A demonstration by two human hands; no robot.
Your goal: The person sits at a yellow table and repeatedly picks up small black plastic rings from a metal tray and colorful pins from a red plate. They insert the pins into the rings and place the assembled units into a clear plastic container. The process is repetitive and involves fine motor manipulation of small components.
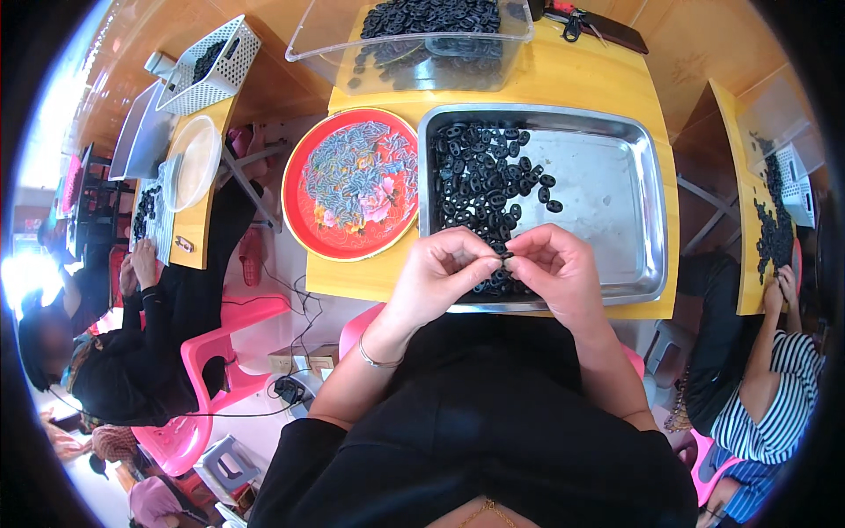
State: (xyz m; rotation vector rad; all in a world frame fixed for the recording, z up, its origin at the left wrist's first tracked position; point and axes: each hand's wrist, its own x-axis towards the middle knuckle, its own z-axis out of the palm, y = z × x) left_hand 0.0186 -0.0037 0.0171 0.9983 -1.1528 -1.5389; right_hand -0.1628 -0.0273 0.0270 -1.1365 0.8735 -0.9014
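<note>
My left hand (444,271) and my right hand (563,268) meet over the near edge of a shallow metal tray (607,211). Both are closed in a pinch, fingertips together, on one small black piece (507,256) mostly covered by the fingers. Beneath and beyond my hands, the tray's left half holds many loose black oval pieces with two holes (480,167). To the left lies a round red tray (304,220) with a yellow rim and flower pattern. Small thin grey-blue pieces (352,163) are spread over it.
A clear plastic bin (321,48) full of black pieces stands at the far side of the yellow table (607,79). A dark flat case (607,31) lies at the far right. Co-workers sit at tables on both sides, near pink chairs (207,352) and floor cables.
</note>
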